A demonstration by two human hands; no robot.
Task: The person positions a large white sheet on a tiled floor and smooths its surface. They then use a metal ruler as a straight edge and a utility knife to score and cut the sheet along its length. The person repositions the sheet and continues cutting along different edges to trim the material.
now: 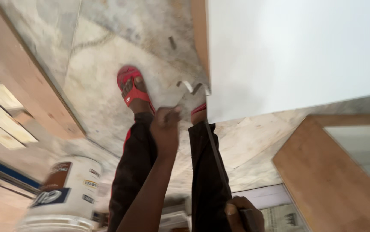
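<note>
Left hand (165,126): fingers curled together, tips pinching the near end of a bent metal hook (189,88). Contact partly blurred; thumb visible against the thin metal just past the knuckles.

Hook: extends away from the left grip, its curved far end touching the lower corner of a white board (296,51). Board just beyond and to the right of this grip, with a brown edge strip on the side facing the hook.

Right hand (241,215): closed in a fist around a dark handle (248,220), cut off by the lower frame edge. Rest of the tool not in view.

Thin dark strip (217,163): runs from just above the right grip, along the right trouser leg, up to the board corner. Junction with the handle not discernible.

Red sandal (131,86): just beyond the left grip and slightly left of it, flat on the stained floor (107,56). Second sandal only partly visible, next to the board corner, right of the left grip.

White bucket (65,193): well left of both grips, nearer than the left one, blurred.

Brown panel (331,180): right of the right grip, lying flat, well apart from it. Another brown plank (26,81): far left of the left grip.
</note>
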